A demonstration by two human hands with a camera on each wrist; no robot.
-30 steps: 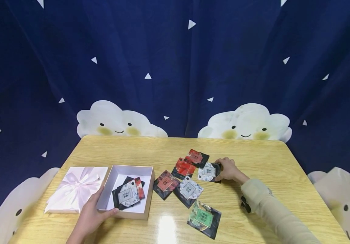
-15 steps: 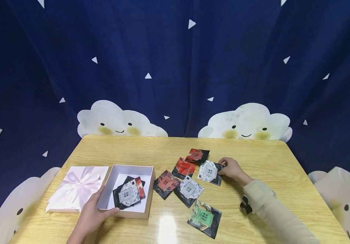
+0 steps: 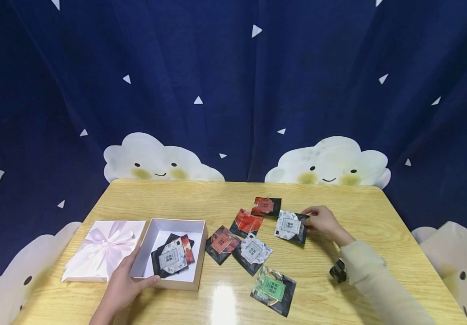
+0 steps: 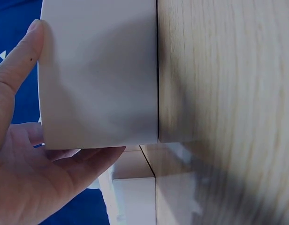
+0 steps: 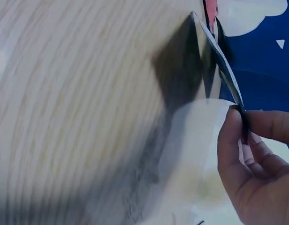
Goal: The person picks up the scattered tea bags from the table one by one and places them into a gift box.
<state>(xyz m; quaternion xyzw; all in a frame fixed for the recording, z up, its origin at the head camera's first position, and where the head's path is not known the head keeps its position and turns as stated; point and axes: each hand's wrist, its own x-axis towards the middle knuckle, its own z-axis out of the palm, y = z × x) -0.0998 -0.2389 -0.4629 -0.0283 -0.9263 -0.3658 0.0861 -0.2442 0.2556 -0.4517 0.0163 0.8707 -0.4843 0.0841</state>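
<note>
Watching the head view, I see a glossy white-and-black sachet (image 3: 288,226) extending leftward from the right hand (image 3: 324,222) over the grained wooden table (image 3: 315,275); the left hand (image 3: 124,286) holds a pale square box (image 3: 202,257). Left wrist view: thumb and fingers grip around its smooth corner. Right wrist view: thumb and fingers pinch the sachet's thin edge.

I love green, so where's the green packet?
In the head view, the green packet lies on the table, right of the box, just below a white packet.
</note>
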